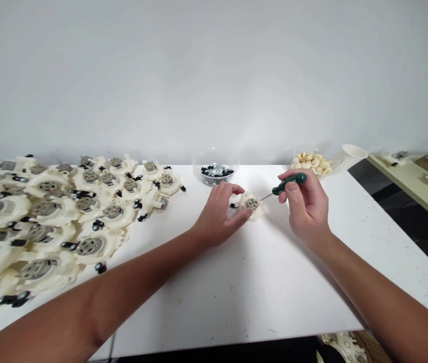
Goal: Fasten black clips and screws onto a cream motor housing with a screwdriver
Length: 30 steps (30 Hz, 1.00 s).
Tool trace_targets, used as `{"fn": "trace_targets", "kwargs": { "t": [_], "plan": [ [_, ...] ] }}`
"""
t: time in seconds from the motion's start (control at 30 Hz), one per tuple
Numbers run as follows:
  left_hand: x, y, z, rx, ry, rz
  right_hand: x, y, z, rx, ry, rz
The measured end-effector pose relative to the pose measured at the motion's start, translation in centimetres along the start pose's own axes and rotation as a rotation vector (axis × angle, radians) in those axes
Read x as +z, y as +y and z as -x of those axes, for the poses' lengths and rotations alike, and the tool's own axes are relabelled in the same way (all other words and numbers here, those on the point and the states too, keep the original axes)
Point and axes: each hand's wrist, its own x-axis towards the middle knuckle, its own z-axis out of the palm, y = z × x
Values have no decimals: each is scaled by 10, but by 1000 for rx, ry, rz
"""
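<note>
My right hand [310,206] is closed round the green handle of a screwdriver [292,182], whose thin shaft slants down to the left. Its tip is at the right side of a small cream plastic motor housing [253,203] with a round grey metal motor in it; whether they touch I cannot tell. On the housing's left side, my left hand [219,212] grips it between the thumb in front and the bent fingers behind. The hand partly covers the housing. A small black piece with a screw [234,205] shows at its left edge.
Many similar motor housings [49,209] are crowded on the left of the white table [206,302]. Behind my hands stand a clear bowl [217,177] of black and silvery small parts, a container of cream pieces [312,162] and a tilted white cup [350,156]. A shelf [418,189] with more parts is at right.
</note>
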Motion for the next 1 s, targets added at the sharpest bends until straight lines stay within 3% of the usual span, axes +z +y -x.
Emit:
{"fn": "trace_targets", "kwargs": {
  "t": [0.43, 0.7, 1.0],
  "plan": [
    [-1, 0, -1, -63, -10, 51, 0, 1, 2, 32, -42, 47],
    [1, 0, -2, 13, 1, -31, -1, -4, 5, -13, -65, 31],
    [6, -8, -9, 63, -65, -37, 2, -4, 5, 47, -19, -69]
  ]
}}
